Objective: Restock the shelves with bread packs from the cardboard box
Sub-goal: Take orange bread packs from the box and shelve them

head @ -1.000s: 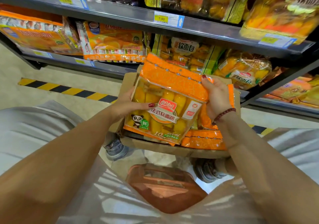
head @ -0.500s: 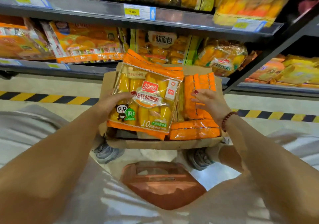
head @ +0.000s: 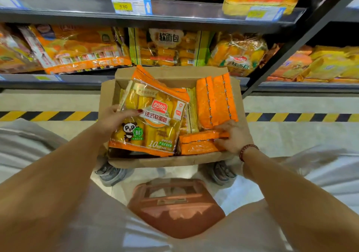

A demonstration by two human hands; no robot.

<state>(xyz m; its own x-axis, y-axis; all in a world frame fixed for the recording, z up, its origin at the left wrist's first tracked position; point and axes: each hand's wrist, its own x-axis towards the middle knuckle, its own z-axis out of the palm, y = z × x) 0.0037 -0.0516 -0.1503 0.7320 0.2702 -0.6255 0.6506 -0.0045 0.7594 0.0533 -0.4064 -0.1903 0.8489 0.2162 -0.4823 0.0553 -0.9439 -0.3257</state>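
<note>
Gripping a bread pack in the cardboard box, left fingers; right fingers round a second pack.

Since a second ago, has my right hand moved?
Yes. The right hand left the held pack and dropped onto an orange pack in the cardboard box.

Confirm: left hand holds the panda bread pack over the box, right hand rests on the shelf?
No: the head view shows the right hand in the cardboard box, gripping an orange pack. The left hand does hold the panda bread pack.
</note>
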